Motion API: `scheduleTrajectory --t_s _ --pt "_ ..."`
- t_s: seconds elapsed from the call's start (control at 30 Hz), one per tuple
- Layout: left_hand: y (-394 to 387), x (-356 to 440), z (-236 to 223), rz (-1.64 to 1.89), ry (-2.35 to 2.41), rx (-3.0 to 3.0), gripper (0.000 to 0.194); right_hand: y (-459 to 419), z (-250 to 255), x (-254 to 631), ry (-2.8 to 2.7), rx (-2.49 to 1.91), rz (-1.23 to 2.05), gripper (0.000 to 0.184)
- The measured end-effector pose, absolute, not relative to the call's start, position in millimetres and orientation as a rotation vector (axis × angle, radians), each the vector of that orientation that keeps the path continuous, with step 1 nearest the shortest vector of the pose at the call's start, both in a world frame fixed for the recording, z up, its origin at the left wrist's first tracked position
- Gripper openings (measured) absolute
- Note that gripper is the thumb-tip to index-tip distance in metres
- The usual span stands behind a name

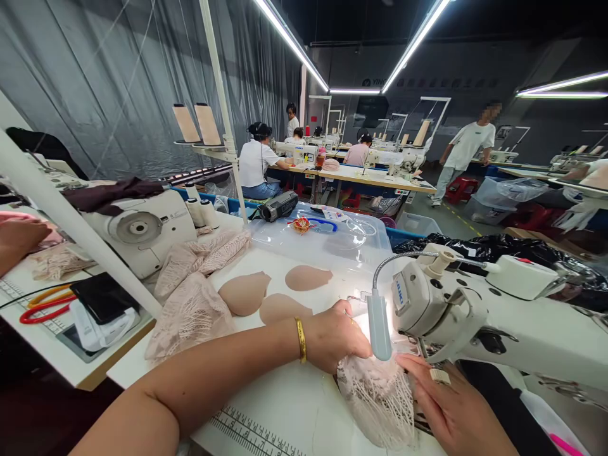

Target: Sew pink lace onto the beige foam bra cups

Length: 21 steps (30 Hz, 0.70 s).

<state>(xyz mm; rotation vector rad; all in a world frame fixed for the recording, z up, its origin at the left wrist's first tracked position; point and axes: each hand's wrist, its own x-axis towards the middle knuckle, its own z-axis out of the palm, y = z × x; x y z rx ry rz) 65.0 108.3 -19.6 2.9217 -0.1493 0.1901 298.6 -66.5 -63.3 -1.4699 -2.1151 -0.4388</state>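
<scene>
Pale pink lace fabric (377,396) lies at the needle area of a white sewing machine (475,323), its fringe-like part hanging toward me. My left hand (338,339), with a gold bangle at the wrist, is closed on the fabric's upper left edge. From the right, my right hand (444,396) pinches the lace edge, with a pale band around one finger. A small grey lamp (379,326) on a bent neck hides the fabric between my hands. Beyond my left forearm lie beige cup-shaped pieces (244,293). More lace (194,310) is heaped to their left.
A clear plastic bin lid (327,237) with a black cylinder (279,207) stands behind the table. On the left are another sewing machine (137,228), a phone (99,297) and a co-worker's hand (21,237). Several people sit at machines farther back; one person (468,149) walks.
</scene>
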Motion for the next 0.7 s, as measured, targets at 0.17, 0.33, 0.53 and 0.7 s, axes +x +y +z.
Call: scheduleTrajectory --t_s 0.17,0.33,0.53,0.7 --pt "111.7 67.3 -21.3 0.147 -0.092 2.929 0.008 -66.7 -66.0 304.8 -2.046 -1.52 -0.438 0.025" --pt "109.4 66.3 -23.6 0.168 -0.119 2.899 0.013 -67.6 -70.8 306.8 -2.02 -1.559 -0.367 0.026" --pt "107.3 61.8 -20.4 0.14 -0.1 2.878 0.014 -67.6 -59.1 295.0 -1.964 -1.485 -0.44 0.022" --pt "106.3 53.6 -17.4 0.128 -0.096 2.972 0.015 -68.7 -42.9 277.8 -2.096 -1.339 -0.488 0.022"
